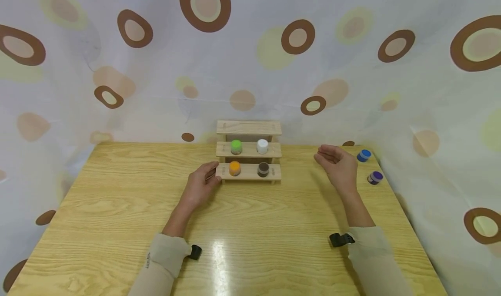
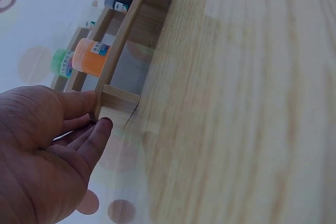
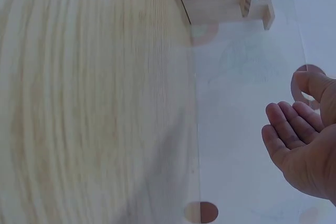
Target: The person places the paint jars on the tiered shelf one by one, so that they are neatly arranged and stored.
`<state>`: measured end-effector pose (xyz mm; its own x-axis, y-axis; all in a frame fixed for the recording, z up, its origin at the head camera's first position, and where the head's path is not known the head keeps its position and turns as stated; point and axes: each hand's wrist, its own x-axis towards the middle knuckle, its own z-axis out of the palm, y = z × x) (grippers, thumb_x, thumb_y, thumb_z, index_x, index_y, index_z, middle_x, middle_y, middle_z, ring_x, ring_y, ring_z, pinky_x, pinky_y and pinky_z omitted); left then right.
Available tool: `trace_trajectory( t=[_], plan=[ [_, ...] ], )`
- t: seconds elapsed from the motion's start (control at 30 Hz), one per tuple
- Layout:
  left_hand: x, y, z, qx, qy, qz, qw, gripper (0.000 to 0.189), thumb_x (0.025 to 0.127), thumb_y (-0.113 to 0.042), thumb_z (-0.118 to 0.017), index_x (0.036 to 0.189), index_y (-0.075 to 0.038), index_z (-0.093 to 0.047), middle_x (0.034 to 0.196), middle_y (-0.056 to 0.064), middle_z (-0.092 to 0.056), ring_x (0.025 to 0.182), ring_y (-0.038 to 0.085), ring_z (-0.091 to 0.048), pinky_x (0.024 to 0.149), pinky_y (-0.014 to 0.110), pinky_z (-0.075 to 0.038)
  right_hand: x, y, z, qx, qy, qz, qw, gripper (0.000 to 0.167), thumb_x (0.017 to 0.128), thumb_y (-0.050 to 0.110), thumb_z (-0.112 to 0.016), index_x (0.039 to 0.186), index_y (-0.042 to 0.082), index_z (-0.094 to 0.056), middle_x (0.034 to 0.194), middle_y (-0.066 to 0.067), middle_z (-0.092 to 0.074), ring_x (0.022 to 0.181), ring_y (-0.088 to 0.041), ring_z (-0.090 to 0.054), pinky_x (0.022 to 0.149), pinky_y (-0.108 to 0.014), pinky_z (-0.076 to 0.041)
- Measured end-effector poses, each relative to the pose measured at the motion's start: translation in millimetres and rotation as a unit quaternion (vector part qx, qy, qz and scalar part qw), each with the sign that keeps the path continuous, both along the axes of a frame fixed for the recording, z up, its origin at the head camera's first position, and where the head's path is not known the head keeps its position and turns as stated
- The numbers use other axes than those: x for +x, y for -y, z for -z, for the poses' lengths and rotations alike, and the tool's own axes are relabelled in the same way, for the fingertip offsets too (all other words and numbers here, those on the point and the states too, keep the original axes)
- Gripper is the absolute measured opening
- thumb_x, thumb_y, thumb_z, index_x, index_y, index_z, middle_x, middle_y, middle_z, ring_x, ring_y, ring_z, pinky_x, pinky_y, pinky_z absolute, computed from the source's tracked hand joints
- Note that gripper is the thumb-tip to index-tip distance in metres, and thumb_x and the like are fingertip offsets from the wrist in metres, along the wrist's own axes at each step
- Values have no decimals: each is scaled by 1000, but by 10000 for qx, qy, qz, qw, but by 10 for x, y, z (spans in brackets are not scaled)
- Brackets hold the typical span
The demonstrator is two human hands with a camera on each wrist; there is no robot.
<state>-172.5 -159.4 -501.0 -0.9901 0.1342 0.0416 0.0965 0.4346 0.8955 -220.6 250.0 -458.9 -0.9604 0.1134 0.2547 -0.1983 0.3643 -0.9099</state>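
A small three-step wooden rack (image 1: 248,172) stands at the back of the table. On its lowest step are an orange paint jar (image 1: 235,168) and a black one (image 1: 263,169). The middle step carries a green jar (image 1: 236,146) and a white jar (image 1: 262,146). My left hand (image 1: 201,183) holds the left end of the lowest step, thumb and fingertips against the wood, as the left wrist view shows close up (image 2: 47,145). Off to the rack's right, my right hand (image 1: 339,167) hovers above the table, fingers loosely bent, holding nothing.
Right of my right hand, near the table's right edge, lie a blue paint jar (image 1: 364,155) and a purple paint jar (image 1: 375,177). A patterned sheet (image 1: 242,69) hangs behind the wood-grain table (image 1: 266,235) and along its sides. The rack's top step (image 1: 248,127) bears no jar.
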Motion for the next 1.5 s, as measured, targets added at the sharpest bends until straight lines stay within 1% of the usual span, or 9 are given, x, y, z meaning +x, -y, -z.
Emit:
trace_trajectory(
  t=[0.17,0.33,0.67,0.73,0.93,1.0,1.1,1.23,1.5],
  plan=[
    [14,-2,-7,-9,35,-14,10000,54,106,-4,-64,155,6,-46,157,24,-49,143,39,-52,113,39,-53,61,-167,33,-21,70,144,9999,42,95,10,-81,131,-7,-69,124,-27,-72,100,0,-71,88,-12,-60],
    [14,-11,-14,-10,49,3,10000,53,106,-5,-64,155,5,-46,157,24,-49,143,39,-52,114,39,-52,154,-337,61,-186,350,436,9983,44,95,12,-82,132,-7,-68,124,-20,-74,100,1,-71,88,-12,-60],
    [7,1,7,-28,-107,60,9999,53,106,-4,-65,155,6,-46,157,26,-48,142,40,-53,113,41,-53,340,-676,69,-801,520,954,9909,42,91,0,-82,128,-13,-67,108,-2,-78,94,-2,-74,83,-12,-61],
    [9,1,7,-5,-96,74,9999,53,106,-4,-65,155,6,-46,157,26,-48,142,40,-53,113,41,-52,367,-756,124,-904,582,1100,9881,40,91,0,-83,127,-10,-70,106,3,-78,93,-1,-74,82,-11,-60],
    [15,-5,9,10,-112,66,9999,53,105,-3,-65,154,7,-46,157,26,-48,142,41,-53,113,42,-53,508,-929,147,-1301,579,1372,9802,33,89,-3,-83,122,-4,-74,103,1,-79,90,-3,-75,80,-12,-61],
    [14,-6,8,25,-127,57,9999,53,105,-3,-65,154,7,-46,156,27,-49,142,41,-53,113,42,-53,554,-994,143,-1512,657,1452,9756,34,89,-3,-83,122,-3,-74,102,2,-79,89,-3,-75,79,-12,-61],
    [-20,-69,9,44,-151,179,9997,53,106,-4,-65,154,7,-46,156,27,-49,142,40,-54,113,42,-53,672,-1151,137,-1714,718,1798,9660,35,88,-4,-84,122,-4,-74,99,3,-79,86,-3,-76,76,-12,-61],
    [-22,-85,23,24,-102,243,9997,54,107,-5,-63,156,6,-45,157,26,-48,143,41,-52,114,44,-52,752,-1310,175,-1663,710,2144,9598,40,86,-6,-84,124,-11,-71,95,3,-80,81,-2,-75,73,-11,-61],
    [23,-15,30,-23,-54,98,9999,52,107,-5,-62,155,7,-45,158,27,-47,143,43,-51,115,47,-51,751,-1477,226,-887,809,2292,9659,44,89,4,-86,129,-8,-70,95,11,-77,84,4,-72,75,-8,-60]
  ],
)
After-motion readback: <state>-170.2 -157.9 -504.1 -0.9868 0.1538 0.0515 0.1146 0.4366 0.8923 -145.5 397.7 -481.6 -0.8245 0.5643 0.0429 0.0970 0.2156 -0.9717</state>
